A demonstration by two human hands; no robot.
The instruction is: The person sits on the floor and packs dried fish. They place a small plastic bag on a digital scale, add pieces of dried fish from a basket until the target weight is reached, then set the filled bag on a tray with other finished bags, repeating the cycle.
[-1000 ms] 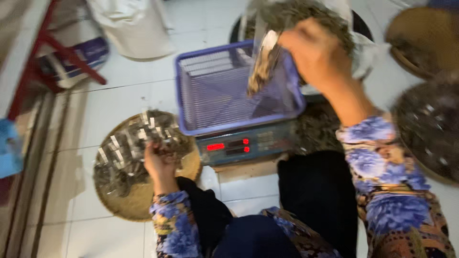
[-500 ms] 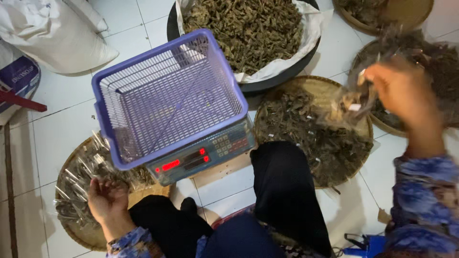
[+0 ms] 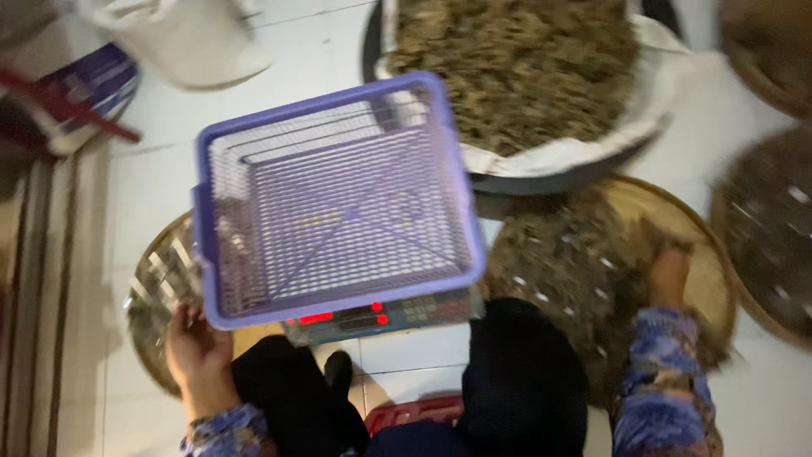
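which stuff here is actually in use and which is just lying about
In use: right hand in the dried pieces on the woven tray; left hand at the tray of packets; purple basket on the scale.
Lying about: white sack; lined basin of dried pieces.

A purple mesh basket [image 3: 338, 199] sits on a digital scale [image 3: 372, 315] with red digits at centre. At twelve o'clock, a large basin [image 3: 592, 161] lined with white cloth holds dried brown material. A white sack [image 3: 182, 38] lies at eleven o'clock on the tiled floor [image 3: 152, 178].
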